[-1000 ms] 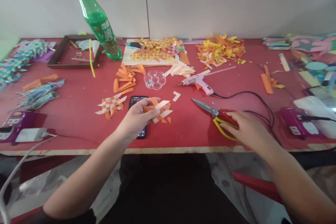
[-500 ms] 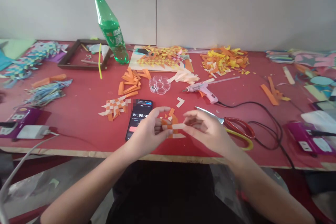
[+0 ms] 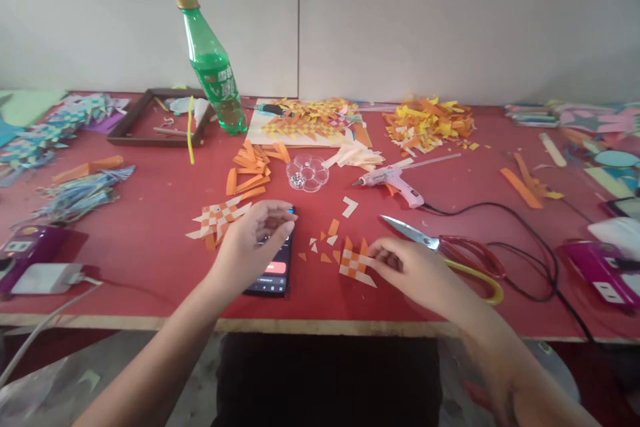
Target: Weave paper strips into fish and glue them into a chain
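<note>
My right hand point(image 3: 400, 263) pinches the right edge of a small woven paper fish point(image 3: 356, 265), checked in orange and white with pointed strip ends, held low over the red table. My left hand point(image 3: 257, 230) hovers over a phone point(image 3: 273, 280), covering much of its screen. Its fingers are loosely curved with a gap to the thumb, and nothing shows in them. Small orange and white paper scraps point(image 3: 326, 257) lie between the hands. Just left of the phone, partly behind my left hand, rest more orange-and-white woven pieces point(image 3: 215, 219).
Scissors point(image 3: 415, 233) and a pink glue gun point(image 3: 395, 180) with its cable lie to the right. A clear flower-shaped tray point(image 3: 315, 177), orange strips point(image 3: 250, 159) and white strips point(image 3: 355, 155) are ahead. A green bottle point(image 3: 217, 73) stands behind. Power strips point(image 3: 600, 267) flank the table.
My hands have moved apart: the left has let go of the woven piece and shifted left over the phone. The right now holds the piece alone, slightly lower and further right.
</note>
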`<state>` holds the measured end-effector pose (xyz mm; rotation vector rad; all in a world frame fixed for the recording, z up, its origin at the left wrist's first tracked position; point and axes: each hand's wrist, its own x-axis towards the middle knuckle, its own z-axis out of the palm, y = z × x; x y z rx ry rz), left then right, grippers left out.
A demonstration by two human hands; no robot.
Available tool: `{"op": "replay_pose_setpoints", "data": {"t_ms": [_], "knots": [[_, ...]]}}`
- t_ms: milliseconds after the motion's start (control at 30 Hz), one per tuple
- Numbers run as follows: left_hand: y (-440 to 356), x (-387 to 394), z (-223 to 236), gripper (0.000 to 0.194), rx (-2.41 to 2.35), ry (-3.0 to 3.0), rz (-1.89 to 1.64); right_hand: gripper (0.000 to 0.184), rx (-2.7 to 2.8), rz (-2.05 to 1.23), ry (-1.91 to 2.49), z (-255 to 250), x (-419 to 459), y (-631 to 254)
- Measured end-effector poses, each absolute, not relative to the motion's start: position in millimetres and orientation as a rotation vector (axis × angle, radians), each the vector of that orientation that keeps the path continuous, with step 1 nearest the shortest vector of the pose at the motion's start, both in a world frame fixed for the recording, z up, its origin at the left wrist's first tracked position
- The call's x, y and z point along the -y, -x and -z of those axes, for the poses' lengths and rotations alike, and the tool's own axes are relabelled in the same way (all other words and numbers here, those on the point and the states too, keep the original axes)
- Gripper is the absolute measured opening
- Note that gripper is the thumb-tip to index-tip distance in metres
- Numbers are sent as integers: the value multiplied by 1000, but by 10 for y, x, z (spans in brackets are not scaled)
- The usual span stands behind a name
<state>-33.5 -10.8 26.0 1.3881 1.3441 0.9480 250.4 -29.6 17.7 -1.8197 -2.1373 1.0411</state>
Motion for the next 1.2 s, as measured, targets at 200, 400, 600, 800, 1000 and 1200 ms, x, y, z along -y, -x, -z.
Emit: {"op": "replay_pose_setpoints", "data": {"t_ms": [200, 400, 600, 800, 1000, 1200], "knots": [[377, -250, -325, 15, -1370, -1802, -834, 17, 2366, -347, 1673, -331, 160, -2596], [327, -471, -269, 12, -1273, -1950, -900, 20, 2617, -661, 1246, -404, -138, -2152], [360, -404, -114, 13, -1377, -2109, -1082, 20, 2776, -632, 692, -155, -227, -1740], [409, -407, -132, 13, -1388, -2176, -915, 22, 2767, -505, 529, -21, -308, -1850], [623, -377, -294, 27, -1363, -2139, -779, 20, 2514, -483, 786, -56, -288, -2083], [690, -299, -162, 12, -1478, -2034, -1071, 21, 2468, -344, 1128, -42, -287, -2215]]}}
